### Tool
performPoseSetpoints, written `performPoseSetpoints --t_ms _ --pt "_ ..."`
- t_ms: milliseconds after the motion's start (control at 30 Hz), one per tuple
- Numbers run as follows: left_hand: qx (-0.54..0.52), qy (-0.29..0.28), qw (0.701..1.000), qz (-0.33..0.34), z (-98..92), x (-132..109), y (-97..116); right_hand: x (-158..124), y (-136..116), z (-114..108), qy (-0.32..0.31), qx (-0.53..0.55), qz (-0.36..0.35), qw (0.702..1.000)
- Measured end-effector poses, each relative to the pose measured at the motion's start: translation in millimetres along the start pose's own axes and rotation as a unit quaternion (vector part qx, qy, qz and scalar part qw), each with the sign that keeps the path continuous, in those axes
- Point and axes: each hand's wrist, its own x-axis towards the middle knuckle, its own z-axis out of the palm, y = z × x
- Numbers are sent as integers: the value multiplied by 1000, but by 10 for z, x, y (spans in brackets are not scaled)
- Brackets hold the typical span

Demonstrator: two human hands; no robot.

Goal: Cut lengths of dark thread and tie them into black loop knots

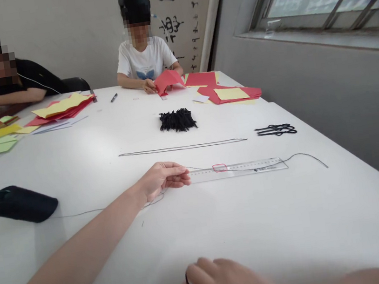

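Note:
My left hand [166,180] pinches a thin dark cord [304,154] between thumb and fingers, at the left end of a clear ruler [273,164]. The cord runs right across the ruler and curls past its end. On the other side it trails behind my wrist to a dark spool of cord [38,203] lying on its side. My right hand [219,281] is curled low at the bottom edge, with a dark curved piece showing at its fingers; the rest is hidden. Beyond the ruler lies a long, narrow loop of cord [183,148].
A bundle of short black cords [177,120] and several knotted black loops [276,130] lie farther off on the white table [277,242]. Red and yellow papers [61,107] are at the back. One person [144,59] across holds red paper; another person [36,79] leans at left.

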Motion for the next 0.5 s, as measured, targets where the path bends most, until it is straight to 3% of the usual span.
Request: performPoseSetpoints --t_ms 67,200,400,500 --pt "-12 -1 1000 1 -7 10 -7 117 218 -266 -71 131 57 987" --pt "-19 -3 1000 -1 -10 23 -27 232 678 -587 -130 377 247 883" --pt "-13 -14 1000 10 -1 18 -30 159 981 -451 -124 480 350 795" --pt "-10 -9 1000 9 10 12 -25 176 987 -419 -125 504 361 775"
